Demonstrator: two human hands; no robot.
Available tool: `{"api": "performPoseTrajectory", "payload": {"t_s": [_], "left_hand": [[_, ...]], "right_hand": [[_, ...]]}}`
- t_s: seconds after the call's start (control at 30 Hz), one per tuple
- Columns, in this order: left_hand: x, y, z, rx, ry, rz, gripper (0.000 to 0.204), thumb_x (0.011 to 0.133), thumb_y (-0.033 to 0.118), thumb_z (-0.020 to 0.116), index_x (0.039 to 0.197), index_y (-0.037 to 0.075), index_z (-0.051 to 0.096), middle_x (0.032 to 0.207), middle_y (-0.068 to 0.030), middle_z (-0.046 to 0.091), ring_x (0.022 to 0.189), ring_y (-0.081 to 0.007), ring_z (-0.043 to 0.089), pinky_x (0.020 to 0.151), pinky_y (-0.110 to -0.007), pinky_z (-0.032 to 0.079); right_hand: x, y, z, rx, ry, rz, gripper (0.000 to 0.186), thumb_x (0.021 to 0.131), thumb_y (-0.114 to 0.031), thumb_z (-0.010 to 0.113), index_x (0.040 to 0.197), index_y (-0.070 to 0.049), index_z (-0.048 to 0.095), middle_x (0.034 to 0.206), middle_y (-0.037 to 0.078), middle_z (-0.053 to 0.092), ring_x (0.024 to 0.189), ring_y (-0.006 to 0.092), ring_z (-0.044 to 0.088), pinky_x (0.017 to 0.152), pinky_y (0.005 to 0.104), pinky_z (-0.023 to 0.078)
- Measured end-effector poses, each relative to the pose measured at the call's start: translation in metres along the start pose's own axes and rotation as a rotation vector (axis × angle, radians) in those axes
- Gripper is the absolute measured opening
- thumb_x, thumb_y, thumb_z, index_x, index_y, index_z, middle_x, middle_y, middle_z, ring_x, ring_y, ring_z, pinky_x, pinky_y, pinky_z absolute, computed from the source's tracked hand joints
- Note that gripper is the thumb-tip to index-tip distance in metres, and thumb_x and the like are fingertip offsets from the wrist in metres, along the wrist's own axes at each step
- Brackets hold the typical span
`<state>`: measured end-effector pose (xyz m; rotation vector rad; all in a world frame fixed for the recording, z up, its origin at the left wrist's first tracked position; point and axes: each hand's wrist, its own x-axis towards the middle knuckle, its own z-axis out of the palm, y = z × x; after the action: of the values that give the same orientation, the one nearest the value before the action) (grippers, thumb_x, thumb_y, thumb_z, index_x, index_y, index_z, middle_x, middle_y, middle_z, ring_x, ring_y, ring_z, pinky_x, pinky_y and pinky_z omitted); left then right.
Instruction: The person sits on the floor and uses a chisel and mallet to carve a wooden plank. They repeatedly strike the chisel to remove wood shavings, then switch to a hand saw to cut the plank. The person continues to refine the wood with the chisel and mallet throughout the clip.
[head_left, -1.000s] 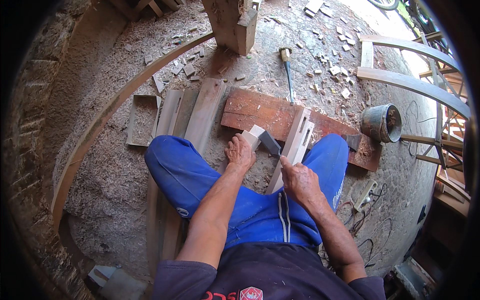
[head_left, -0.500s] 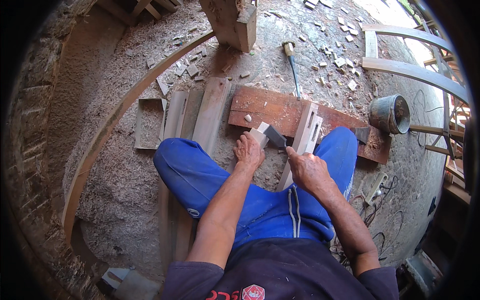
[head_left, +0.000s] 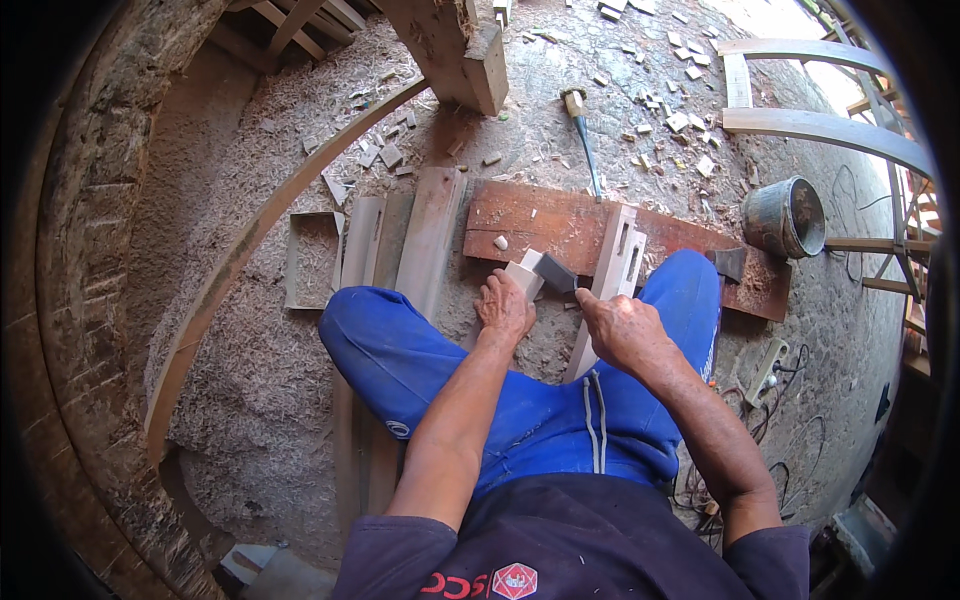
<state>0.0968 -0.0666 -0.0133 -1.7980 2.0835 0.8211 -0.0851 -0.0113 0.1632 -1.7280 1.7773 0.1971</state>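
The pale wooden piece [head_left: 525, 272] is in front of me between my knees, its squared end up by the near edge of a reddish board [head_left: 540, 212]. My left hand [head_left: 507, 303] is curled over it from above, fingers wrapped round it. A dark flat-bladed tool [head_left: 556, 272] meets that end from the right; my right hand [head_left: 624, 328] is closed in a fist around its near end, one finger pointing along toward the blade, and the fist hides the grip. Just right of the blade, a slotted timber [head_left: 606, 275] lies slanting with its far end over the reddish board. A small pale offcut [head_left: 500, 242] rests on the board, and a dark metal wedge [head_left: 730, 263] lies toward its right end, just beyond my right knee. Past the board's far edge is a long chisel [head_left: 583, 140] among scattered chips. To my left lie planks [head_left: 430, 240], then a shallow tray [head_left: 313, 262] with shavings in it. Farther right a metal bucket [head_left: 768, 220] lies tilted, its mouth facing right.
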Motion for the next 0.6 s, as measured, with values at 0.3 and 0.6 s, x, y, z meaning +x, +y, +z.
{"api": "performPoseTrajectory", "payload": {"t_s": [0.3, 0.6], "left_hand": [[-0.003, 0.004, -0.002, -0.015, -0.035, 0.000, 0.082, 0.079, 0.030, 0.082, 0.137, -0.005, 0.037, 0.131, -0.0225, 0.053, 0.125, -0.0390, 0.057, 0.099, -0.056, 0.051], [0.002, 0.004, -0.001, -0.003, 0.054, 0.017, 0.078, 0.076, 0.029, 0.083, 0.131, -0.006, 0.040, 0.126, -0.0249, 0.055, 0.118, -0.0426, 0.060, 0.096, -0.054, 0.054]], "right_hand": [[0.036, 0.011, 0.035, 0.008, 0.013, -0.027, 0.036, 0.101, -0.016, 0.047, 0.135, -0.008, 0.059, 0.078, 0.026, 0.070, 0.077, 0.0445, 0.072, 0.066, 0.0549, 0.057], [0.038, 0.005, 0.021, -0.051, -0.082, -0.005, 0.030, 0.100, -0.013, 0.048, 0.127, -0.010, 0.059, 0.087, 0.021, 0.073, 0.089, 0.0384, 0.075, 0.072, 0.0514, 0.060]]}}
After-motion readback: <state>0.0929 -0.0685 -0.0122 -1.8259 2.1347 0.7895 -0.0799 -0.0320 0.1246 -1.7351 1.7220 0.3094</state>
